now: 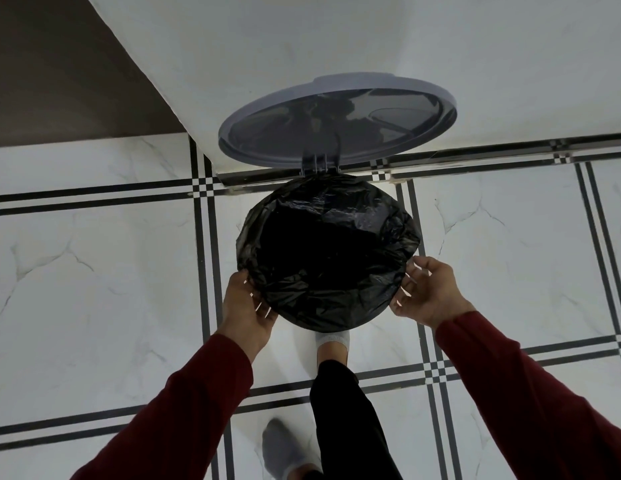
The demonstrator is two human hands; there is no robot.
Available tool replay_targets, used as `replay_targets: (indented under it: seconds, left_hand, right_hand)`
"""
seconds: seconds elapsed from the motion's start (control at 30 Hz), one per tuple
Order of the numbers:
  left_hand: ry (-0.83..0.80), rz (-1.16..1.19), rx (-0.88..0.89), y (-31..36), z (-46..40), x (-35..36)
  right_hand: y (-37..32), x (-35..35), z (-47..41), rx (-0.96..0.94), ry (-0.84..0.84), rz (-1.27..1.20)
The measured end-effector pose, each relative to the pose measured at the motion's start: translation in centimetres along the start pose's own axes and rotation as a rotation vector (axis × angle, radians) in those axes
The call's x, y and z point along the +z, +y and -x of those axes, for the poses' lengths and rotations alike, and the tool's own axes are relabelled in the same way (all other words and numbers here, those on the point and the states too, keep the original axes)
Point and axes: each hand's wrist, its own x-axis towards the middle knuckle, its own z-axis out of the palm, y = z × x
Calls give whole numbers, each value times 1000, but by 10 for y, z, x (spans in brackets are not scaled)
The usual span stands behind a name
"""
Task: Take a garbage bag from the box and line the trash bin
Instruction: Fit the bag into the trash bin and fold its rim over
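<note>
A round trash bin stands on the floor with its grey lid (337, 119) raised against the wall. A black garbage bag (328, 251) lines the bin, its crumpled edge folded out over the whole rim, so the bin's body is hidden. My left hand (245, 306) touches the bag at the rim's lower left with fingers fairly straight. At the lower right, my right hand (428, 292) sits with spread, relaxed fingers, their tips at the bag's edge. No box is in view.
A foot in a light sock (331, 341) is at the bin's front base, the other foot (281, 448) further back. White marble-look floor tiles with black lines (94, 271) surround the bin. A white wall (302, 46) rises right behind it.
</note>
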Motion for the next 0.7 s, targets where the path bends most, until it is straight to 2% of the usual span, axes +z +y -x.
replay_targets:
  seconds: [0.07,0.1,0.13,0.17,0.2,0.23,0.27,0.3,0.37,0.43,0.53,0.6,0.7]
  left_hand:
    - [47,-49,34,1,4,4]
    - [127,-112,89,0,5,6]
    - [276,-194,212,-1,6,7]
    - [393,-283,424,-1,7,7]
    - [372,-399,691,-1,11,6]
    - [247,-583,938,-2,15,8]
    - [109,-807,1127,-5,16,11]
    - [1,-1017,1245,-8,16,14]
    - [-22,-1236,1361,-7,12,23]
    - [74,-1166,1291,0,6,34]
    - [261,-964,932,10,-3,43]
    - [221,-874,755,8,-7,40]
    - [174,-789,720,-2,-14,33]
  right_hand:
    - [1,3,3,0,61,111]
    - [4,3,5,-86,134,220]
    - [9,3,7,-260,264,355]
    - [14,3,12,-531,446,488]
    - [21,5,21,-835,521,558]
    - [30,11,32,-1075,444,635]
    - [41,20,39,-1227,292,753]
    - [51,28,40,-1322,137,918]
    - [69,49,31,-1419,-53,1287]
    - [75,69,9,-1364,-130,1562]
    - [66,98,-27,-902,-98,1798]
    - [63,113,-45,-668,-113,1896]
    - [69,125,-59,-662,-36,2076]
